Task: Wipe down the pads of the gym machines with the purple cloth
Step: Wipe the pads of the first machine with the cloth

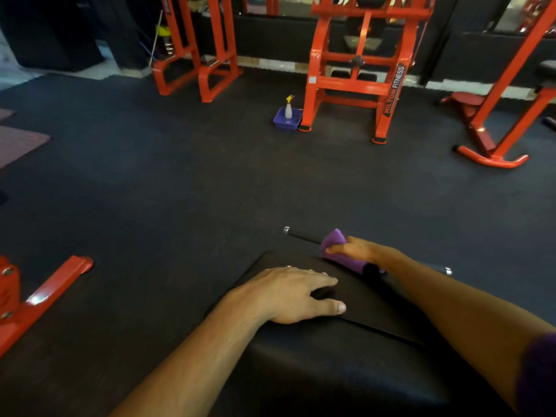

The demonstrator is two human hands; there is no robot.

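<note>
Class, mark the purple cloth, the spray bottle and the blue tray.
purple cloth (pixel 334 239): head view, bunched top fold.
spray bottle (pixel 288 110): head view, clear body.
blue tray (pixel 286 122): head view, front wall.

The purple cloth (pixel 337 248) and the right hand (pixel 358 249) cover the middle of the black bar (pixel 302 236) beyond the pad (pixel 346 365). The pad's near end runs off the bottom edge.

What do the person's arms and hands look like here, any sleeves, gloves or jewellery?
Both forearms are bare from wrist to well up the arm. The left hand and right hand wear no gloves, and no rings, watch or bracelets show. A dark purple sleeve edge shows high on the right arm at the frame's lower right corner; the left arm shows no sleeve in view.
</note>
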